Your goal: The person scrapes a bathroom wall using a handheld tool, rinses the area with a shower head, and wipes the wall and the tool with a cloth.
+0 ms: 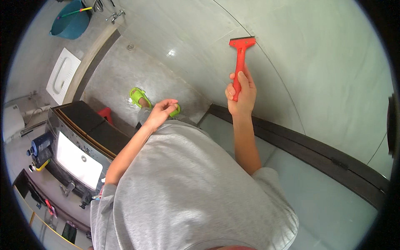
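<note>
My right hand grips the handle of a red scraper with a wide, flat head and a dark blade edge. The scraper points up, its head in front of the pale tiled wall by a thin joint line. Whether the blade touches the wall I cannot tell. My left hand hangs in front of my body with fingers curled together, and nothing shows in it. Below it are my lime-green slippers on the grey floor.
To the left stands a dark vanity with a white sink and a tap. Beyond a raised ledge lies a white squat toilet. A blue bucket stands at the far left. A dark sill runs along the wall's foot.
</note>
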`<state>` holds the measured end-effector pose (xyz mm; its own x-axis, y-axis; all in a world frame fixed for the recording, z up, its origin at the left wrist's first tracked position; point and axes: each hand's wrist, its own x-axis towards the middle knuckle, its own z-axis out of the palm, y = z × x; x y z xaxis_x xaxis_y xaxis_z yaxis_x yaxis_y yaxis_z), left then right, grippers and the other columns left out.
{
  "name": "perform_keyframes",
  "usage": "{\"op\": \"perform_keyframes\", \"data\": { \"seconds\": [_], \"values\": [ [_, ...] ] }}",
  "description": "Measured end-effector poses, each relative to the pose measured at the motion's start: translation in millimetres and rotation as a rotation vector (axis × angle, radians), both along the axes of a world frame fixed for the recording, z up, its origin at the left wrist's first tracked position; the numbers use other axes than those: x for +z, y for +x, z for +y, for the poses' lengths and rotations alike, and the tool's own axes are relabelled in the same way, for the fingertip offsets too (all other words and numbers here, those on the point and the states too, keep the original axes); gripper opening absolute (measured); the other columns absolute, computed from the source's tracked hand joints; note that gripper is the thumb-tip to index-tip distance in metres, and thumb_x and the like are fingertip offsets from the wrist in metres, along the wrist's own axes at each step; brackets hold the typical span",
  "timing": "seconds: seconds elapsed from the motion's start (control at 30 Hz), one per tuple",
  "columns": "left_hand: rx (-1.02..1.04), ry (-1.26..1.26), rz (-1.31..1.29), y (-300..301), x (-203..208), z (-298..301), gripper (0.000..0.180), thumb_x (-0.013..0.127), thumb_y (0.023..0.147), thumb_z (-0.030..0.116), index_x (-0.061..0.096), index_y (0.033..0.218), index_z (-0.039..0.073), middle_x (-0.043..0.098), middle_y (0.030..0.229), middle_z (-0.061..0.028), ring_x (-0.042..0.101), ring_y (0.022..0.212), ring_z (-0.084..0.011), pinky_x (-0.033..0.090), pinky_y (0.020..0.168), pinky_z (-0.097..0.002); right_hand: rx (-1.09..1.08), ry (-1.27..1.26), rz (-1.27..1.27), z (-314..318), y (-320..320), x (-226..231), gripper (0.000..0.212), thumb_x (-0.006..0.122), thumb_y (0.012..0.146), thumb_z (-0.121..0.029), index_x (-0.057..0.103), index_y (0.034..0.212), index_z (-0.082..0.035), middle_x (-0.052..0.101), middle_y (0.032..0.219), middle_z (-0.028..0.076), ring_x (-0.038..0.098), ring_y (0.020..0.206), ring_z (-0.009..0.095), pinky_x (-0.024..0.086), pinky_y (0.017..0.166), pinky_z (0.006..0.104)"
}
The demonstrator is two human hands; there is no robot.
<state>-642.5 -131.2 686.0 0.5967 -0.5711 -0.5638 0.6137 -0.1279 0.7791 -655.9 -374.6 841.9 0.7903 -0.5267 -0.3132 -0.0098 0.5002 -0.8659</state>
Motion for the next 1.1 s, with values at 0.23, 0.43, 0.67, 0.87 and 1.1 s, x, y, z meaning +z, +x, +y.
{"op": "perform_keyframes", "data": {
  "seconds": [0.23, 0.43, 0.67, 0.87, 1.1],
  "values": [
    [-0.103, -0.045, -0.022, 12, 29, -9, 0.035, 0.058, 0.097, 0.024, 0.058, 0.124, 0.003, 0.061, 0.105, 0.0011, 0.053, 0.098, -0.0076, 0.041, 0.089, -0.0236, 0.216, 0.134, -0.112, 44, -3, -29, 0.04, 0.047, 0.101, -0.026, 0.045, 0.137, -0.008, 0.061, 0.095, 0.006, 0.053, 0.062, 0.013, 0.042, 0.055, 0.0272],
    [-0.015, -0.308, 0.04, 34, 71, -17, 0.045, 0.048, 0.101, 0.039, 0.056, 0.128, 0.004, 0.06, 0.109, -0.0026, 0.055, 0.098, -0.011, 0.045, 0.083, -0.0272, 0.299, 0.129, -0.07, 69, 14, -61, 0.041, 0.046, 0.103, -0.025, 0.046, 0.136, -0.002, 0.057, 0.115, 0.006, 0.051, 0.103, 0.013, 0.045, 0.09, 0.0294],
    [0.16, -0.217, 0.044, 63, 65, -56, 0.045, 0.042, 0.102, 0.044, 0.054, 0.121, 0.005, 0.059, 0.106, -0.004, 0.057, 0.094, -0.0129, 0.048, 0.079, -0.03, 0.295, 0.022, -0.123, 71, 55, -86, 0.037, 0.047, 0.099, -0.013, 0.047, 0.132, 0.002, 0.059, 0.112, 0.009, 0.055, 0.102, 0.016, 0.047, 0.091, 0.0309],
    [0.097, -0.257, -0.162, 86, 64, -82, 0.039, 0.045, 0.102, 0.038, 0.052, 0.125, 0.006, 0.057, 0.088, -0.0007, 0.056, 0.074, -0.0098, 0.047, 0.064, -0.0267, 0.354, -0.126, -0.045, 42, 92, -80, 0.034, 0.052, 0.094, -0.015, 0.051, 0.124, 0.0, 0.062, 0.106, 0.01, 0.058, 0.09, 0.014, 0.05, 0.075, 0.0288],
    [0.058, -0.225, -0.108, 90, 49, -79, 0.032, 0.047, 0.102, 0.033, 0.052, 0.118, 0.006, 0.056, 0.084, -0.0012, 0.054, 0.067, -0.0093, 0.046, 0.06, -0.0254, 0.384, -0.109, 0.058, 35, 124, -73, 0.029, 0.054, 0.098, -0.025, 0.054, 0.116, -0.001, 0.062, 0.086, 0.006, 0.059, 0.075, 0.014, 0.05, 0.066, 0.0283]
  ]
}}
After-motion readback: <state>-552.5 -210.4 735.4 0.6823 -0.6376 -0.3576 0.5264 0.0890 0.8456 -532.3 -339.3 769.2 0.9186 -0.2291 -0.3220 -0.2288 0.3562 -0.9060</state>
